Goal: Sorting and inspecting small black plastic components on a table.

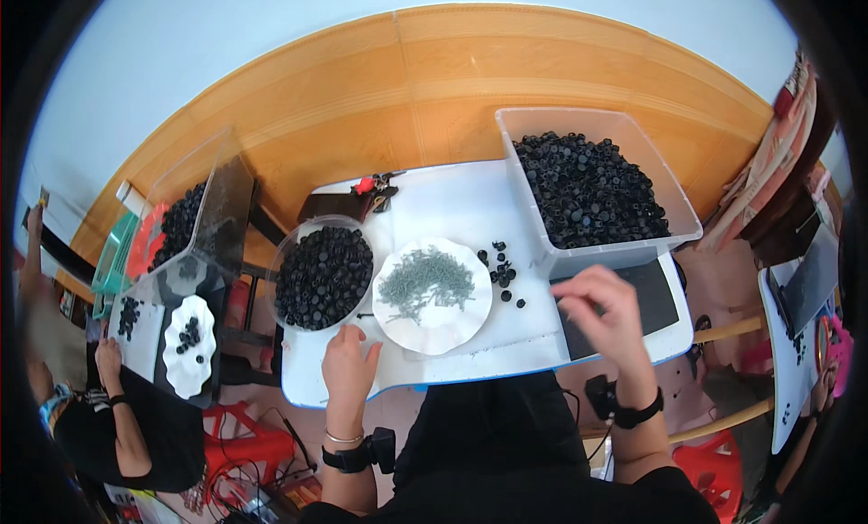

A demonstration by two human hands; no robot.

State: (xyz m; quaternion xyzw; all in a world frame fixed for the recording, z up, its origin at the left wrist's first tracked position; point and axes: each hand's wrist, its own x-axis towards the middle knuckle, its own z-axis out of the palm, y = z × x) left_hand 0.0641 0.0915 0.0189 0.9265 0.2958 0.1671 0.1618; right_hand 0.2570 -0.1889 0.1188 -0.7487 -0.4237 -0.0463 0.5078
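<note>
My left hand (348, 368) rests at the table's near edge, below a round clear tub (287, 318) heaped with small black plastic caps (324, 275). Its fingers are curled in with the thumb alongside; whatever they hold is hidden. Over the dark mat (653, 298) at the right, my right hand (608, 314) is raised, fingers bent and drawn together toward the left. Anything between those fingertips is too small to make out. Between the hands sits a white scalloped plate (434, 336) with a pile of thin grey-green pins (425, 282). Several loose black caps (503, 275) lie right of it.
A large clear bin (597, 257) full of black parts stands at the back right. Behind the tub are a dark flat item (333, 207) and a red-and-black item (366, 186). At left, another person's hand (108, 361) is near a second white plate (188, 375). Red stools (249, 438) stand below.
</note>
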